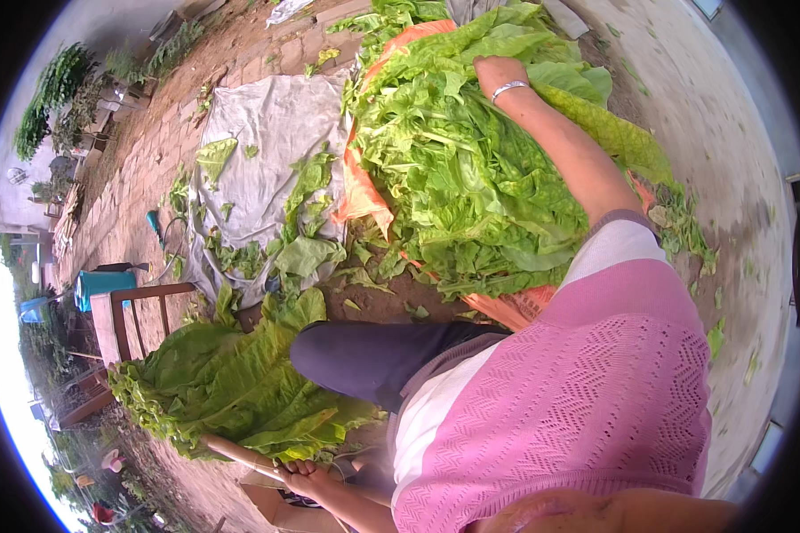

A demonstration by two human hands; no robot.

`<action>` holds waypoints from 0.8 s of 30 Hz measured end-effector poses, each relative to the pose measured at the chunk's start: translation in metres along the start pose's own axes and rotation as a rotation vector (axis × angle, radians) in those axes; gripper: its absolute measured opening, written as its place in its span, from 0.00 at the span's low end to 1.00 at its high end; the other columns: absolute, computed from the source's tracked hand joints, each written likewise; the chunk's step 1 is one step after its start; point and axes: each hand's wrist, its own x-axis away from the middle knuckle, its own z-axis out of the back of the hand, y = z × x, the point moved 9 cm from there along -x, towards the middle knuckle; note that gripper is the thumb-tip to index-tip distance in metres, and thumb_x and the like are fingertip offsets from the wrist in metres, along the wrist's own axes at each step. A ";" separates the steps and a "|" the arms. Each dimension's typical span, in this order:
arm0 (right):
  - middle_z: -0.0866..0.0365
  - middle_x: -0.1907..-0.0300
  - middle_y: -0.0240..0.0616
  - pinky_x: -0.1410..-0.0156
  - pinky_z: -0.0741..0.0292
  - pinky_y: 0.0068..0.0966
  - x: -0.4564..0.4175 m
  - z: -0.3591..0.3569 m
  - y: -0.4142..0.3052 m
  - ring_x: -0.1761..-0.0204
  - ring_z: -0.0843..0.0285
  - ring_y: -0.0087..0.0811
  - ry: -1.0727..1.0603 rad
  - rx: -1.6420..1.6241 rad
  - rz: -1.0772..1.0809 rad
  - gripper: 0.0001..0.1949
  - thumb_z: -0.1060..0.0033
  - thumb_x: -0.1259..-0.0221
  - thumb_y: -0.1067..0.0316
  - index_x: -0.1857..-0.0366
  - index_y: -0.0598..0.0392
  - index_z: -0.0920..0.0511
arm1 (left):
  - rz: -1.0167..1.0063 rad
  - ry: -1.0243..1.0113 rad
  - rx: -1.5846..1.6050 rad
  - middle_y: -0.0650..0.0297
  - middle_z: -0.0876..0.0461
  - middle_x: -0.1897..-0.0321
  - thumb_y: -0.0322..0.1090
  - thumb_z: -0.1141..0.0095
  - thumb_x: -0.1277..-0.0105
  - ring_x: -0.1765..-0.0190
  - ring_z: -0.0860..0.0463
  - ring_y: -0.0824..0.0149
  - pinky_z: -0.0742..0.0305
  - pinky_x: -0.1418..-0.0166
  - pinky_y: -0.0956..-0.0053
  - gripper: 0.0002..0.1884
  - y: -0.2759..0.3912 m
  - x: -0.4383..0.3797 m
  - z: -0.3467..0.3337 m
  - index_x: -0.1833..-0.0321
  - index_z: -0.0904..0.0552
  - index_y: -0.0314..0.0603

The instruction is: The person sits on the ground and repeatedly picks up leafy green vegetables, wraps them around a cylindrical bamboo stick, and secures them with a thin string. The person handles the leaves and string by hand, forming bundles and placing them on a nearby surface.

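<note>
My left hand (301, 478) is closed around a thin wooden stick (237, 454), with thin string beside the fingers. Beyond it hangs a thick bunch of large green leaves (240, 380), apparently tobacco, their stem ends crowded along the stick. My right hand (501, 74), with a silver bangle at the wrist, rests on a big heap of similar leaves (440, 173). Its fingers curl down among them, so their grip is hidden. A broad yellowish leaf (603, 126) lies under the right forearm. Orange woven sacking (360, 190) shows beneath the heap.
A grey cloth (273, 153) strewn with leaf scraps covers brick paving (153, 146). Past my bent knee (347, 360) stand a brown wooden frame (150, 291) and a teal container (100, 288). A cardboard box (287, 513) sits below my left hand. Concrete (727, 200) lies behind the heap.
</note>
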 end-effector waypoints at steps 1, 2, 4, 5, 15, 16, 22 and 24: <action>0.21 0.53 0.44 0.56 0.22 0.39 -0.010 0.011 0.010 0.57 0.20 0.46 0.082 -0.054 -0.097 0.15 0.49 0.48 0.70 0.55 0.51 0.21 | -0.004 0.029 0.006 0.73 0.44 0.86 0.41 0.59 0.28 0.89 0.49 0.77 0.56 0.91 0.82 0.10 0.000 0.001 0.000 0.69 0.36 0.49; 0.21 0.51 0.45 0.55 0.22 0.39 -0.015 0.020 0.018 0.56 0.20 0.47 0.165 -0.110 -0.192 0.15 0.49 0.47 0.70 0.55 0.51 0.21 | -0.008 0.059 0.013 0.73 0.44 0.86 0.41 0.59 0.28 0.89 0.49 0.77 0.56 0.91 0.82 0.10 0.000 0.003 -0.002 0.68 0.36 0.49; 0.22 0.51 0.47 0.54 0.22 0.40 -0.014 -0.028 0.009 0.54 0.21 0.47 -0.111 -0.247 -0.305 0.15 0.49 0.46 0.68 0.54 0.52 0.22 | -0.011 0.040 0.031 0.73 0.43 0.85 0.42 0.59 0.28 0.89 0.49 0.77 0.56 0.91 0.82 0.10 0.000 0.002 -0.006 0.67 0.36 0.49; 0.22 0.52 0.47 0.53 0.22 0.41 -0.008 -0.062 -0.001 0.52 0.22 0.47 -0.254 -0.317 -0.358 0.15 0.49 0.46 0.67 0.54 0.52 0.23 | -0.013 0.043 0.035 0.73 0.43 0.85 0.42 0.59 0.28 0.89 0.49 0.77 0.55 0.91 0.82 0.10 0.000 0.003 -0.007 0.67 0.36 0.49; 0.23 0.54 0.42 0.48 0.28 0.37 0.016 -0.079 -0.019 0.51 0.25 0.43 -0.238 -0.419 -0.022 0.21 0.36 0.51 0.52 0.56 0.53 0.23 | 0.038 0.103 0.002 0.73 0.40 0.85 0.44 0.55 0.30 0.89 0.47 0.78 0.55 0.91 0.84 0.10 -0.012 0.005 0.001 0.67 0.34 0.51; 0.23 0.53 0.43 0.48 0.28 0.37 0.014 -0.064 -0.008 0.51 0.25 0.43 -0.127 -0.438 -0.083 0.20 0.37 0.50 0.53 0.57 0.53 0.23 | 0.037 0.107 0.001 0.73 0.40 0.85 0.44 0.55 0.30 0.89 0.47 0.78 0.55 0.91 0.84 0.09 -0.014 0.001 0.005 0.67 0.33 0.51; 0.24 0.50 0.43 0.45 0.29 0.36 -0.002 -0.077 0.008 0.46 0.27 0.44 -0.136 -0.365 -0.174 0.18 0.38 0.49 0.54 0.57 0.53 0.23 | 0.055 -0.027 0.060 0.73 0.40 0.85 0.42 0.56 0.30 0.89 0.47 0.78 0.54 0.91 0.83 0.06 -0.019 -0.015 0.000 0.63 0.33 0.52; 0.24 0.50 0.44 0.44 0.29 0.37 0.007 -0.101 -0.007 0.46 0.27 0.45 -0.317 -0.293 -0.139 0.20 0.38 0.50 0.54 0.55 0.53 0.24 | 0.034 0.046 -0.006 0.73 0.41 0.85 0.41 0.58 0.29 0.89 0.48 0.78 0.54 0.91 0.83 0.08 -0.010 -0.007 -0.002 0.67 0.36 0.53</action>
